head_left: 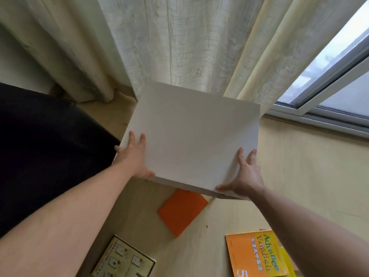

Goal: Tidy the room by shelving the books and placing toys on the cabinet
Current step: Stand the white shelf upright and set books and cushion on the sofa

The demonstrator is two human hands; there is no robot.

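Pale curtains fill the upper half of the frame, hanging in folds down to a light wood floor, and a window with a grey frame cuts across the upper right. A large black shape, too dark to identify, takes up the left side.

In the centre of the frame you have a white cabinet, seen from above, its flat top facing you and its back edge against the curtains. Your left hand grips the cabinet's left near corner, fingers spread flat on the top and thumb hooked under the front edge. Your right hand grips the right near corner the same way, fingers reaching up the top surface and thumb lying along the front edge. Both forearms stretch in from the lower corners of the frame.

The books lie on the floor below the cabinet, none shelved. At lower right is a yellow and orange book with English and Chinese lettering on its cover, partly hidden by your right forearm. An orange book lies lower centre, its upper corner tucked under the cabinet's front edge. At lower left is a green book with small picture panels, cut off by the frame's bottom edge.
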